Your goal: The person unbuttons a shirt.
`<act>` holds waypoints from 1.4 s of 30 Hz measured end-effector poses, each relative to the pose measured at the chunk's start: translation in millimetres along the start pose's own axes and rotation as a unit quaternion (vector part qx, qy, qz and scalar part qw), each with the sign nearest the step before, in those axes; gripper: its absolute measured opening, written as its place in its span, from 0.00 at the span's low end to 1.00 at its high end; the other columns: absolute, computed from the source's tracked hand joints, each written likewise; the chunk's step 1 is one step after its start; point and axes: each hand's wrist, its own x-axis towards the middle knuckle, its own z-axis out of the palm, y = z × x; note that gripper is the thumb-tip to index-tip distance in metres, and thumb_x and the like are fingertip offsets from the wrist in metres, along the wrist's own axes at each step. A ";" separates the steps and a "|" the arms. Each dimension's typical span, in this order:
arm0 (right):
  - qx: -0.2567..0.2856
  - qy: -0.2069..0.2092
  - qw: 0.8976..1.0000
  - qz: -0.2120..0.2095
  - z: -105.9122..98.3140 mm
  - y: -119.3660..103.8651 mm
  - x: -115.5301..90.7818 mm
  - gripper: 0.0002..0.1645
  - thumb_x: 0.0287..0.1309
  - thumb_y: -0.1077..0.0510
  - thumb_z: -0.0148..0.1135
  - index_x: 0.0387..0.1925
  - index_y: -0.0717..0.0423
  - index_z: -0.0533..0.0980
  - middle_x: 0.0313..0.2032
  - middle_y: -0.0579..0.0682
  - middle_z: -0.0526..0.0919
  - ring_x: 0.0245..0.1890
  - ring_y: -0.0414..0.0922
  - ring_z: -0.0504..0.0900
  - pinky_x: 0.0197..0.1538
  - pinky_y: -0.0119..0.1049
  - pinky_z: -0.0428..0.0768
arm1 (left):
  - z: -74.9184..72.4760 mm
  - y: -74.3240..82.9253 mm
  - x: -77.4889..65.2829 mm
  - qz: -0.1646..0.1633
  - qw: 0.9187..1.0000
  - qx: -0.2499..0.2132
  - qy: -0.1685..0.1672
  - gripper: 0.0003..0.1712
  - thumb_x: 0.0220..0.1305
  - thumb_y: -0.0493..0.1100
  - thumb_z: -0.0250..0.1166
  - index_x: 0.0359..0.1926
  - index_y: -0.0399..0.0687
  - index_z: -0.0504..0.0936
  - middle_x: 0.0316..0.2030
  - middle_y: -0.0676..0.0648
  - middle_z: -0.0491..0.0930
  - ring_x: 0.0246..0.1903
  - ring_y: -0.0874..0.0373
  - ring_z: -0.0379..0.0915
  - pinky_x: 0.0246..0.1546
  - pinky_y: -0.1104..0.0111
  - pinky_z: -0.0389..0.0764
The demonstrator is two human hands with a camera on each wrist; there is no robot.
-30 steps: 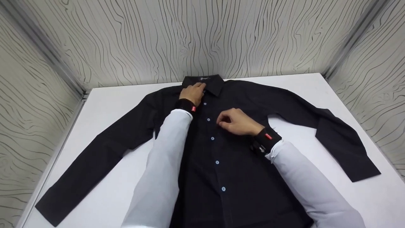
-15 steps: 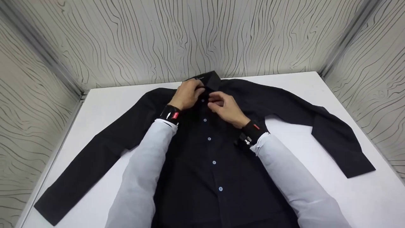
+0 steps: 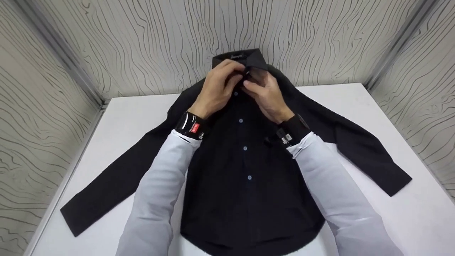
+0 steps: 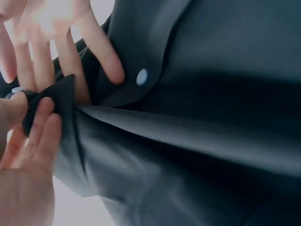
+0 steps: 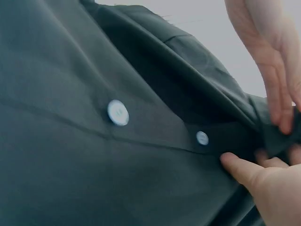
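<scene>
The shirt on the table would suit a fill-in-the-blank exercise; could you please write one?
The table beneath the shirt is coloured ____.
The left hand and right hand are both at the shirt's pointed ____.
In the head view, the buttons look pale ____.

Missing words: white; collar; blue.

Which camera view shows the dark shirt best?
Head view: it shows most of the dark shirt, including collar, curved hem and both sleeves. The left wrist view shows only cloth and a pale button close up; the right wrist view, cloth with two buttons.
</scene>
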 end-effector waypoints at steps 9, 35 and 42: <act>-0.162 -0.082 0.966 -0.182 29.9 -48.9 -11.9 0.30 0.60 0.77 0.60 0.65 0.74 0.69 0.62 0.65 0.77 0.66 0.59 0.74 0.68 0.54 0.69 | -26.5 59.7 9.6 0.105 0.989 -0.020 0.098 0.09 0.71 0.32 0.63 0.49 0.37 0.85 0.47 0.44 0.81 0.47 0.56 0.78 0.51 0.66 0.78; -0.455 -0.022 0.853 -0.253 20.7 -58.1 -90.9 0.02 0.58 0.71 0.69 0.32 0.65 0.83 0.29 0.51 0.87 0.26 0.43 0.86 0.32 0.28 0.82 | -3.1 85.5 -68.8 0.037 0.998 0.045 0.029 0.09 0.72 0.41 0.66 0.46 0.43 0.89 0.41 0.51 0.83 0.39 0.59 0.74 0.43 0.66 0.75; -0.432 -0.059 0.854 -0.285 39.9 -69.3 -97.5 0.13 0.50 0.76 0.72 0.39 0.73 0.80 0.35 0.61 0.83 0.34 0.53 0.84 0.38 0.43 0.83 | 1.3 89.1 -69.4 0.026 0.998 0.045 0.030 0.08 0.72 0.41 0.65 0.43 0.42 0.88 0.38 0.51 0.82 0.38 0.59 0.76 0.43 0.66 0.75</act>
